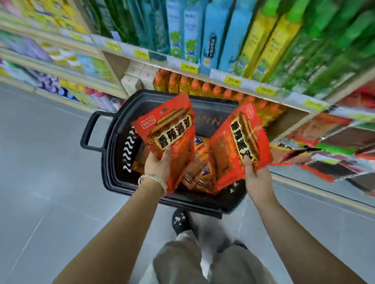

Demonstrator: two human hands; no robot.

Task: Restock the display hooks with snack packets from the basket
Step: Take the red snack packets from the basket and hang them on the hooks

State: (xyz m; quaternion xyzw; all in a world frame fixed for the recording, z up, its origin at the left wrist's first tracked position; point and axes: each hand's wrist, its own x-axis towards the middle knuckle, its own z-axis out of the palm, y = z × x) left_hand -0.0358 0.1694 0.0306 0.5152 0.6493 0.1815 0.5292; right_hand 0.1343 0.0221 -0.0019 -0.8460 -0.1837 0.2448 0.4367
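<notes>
Both my forearms stretched forward, left hand (158,164) gripping one red snack packet (171,134) by its lower end, right hand (257,180) gripping a second red packet (240,145), both above the black basket (108,167) on the floor, more packets (198,178) heaped inside, hanging packets (336,152) blurred at right.

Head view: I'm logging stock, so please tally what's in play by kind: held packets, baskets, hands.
Held red packets: 2, the left packet in the left hand, the right packet in the right hand
Black basket: 1
Hands: 2
Total: 5
Packets lying in the basket overlap too much to count.
</notes>
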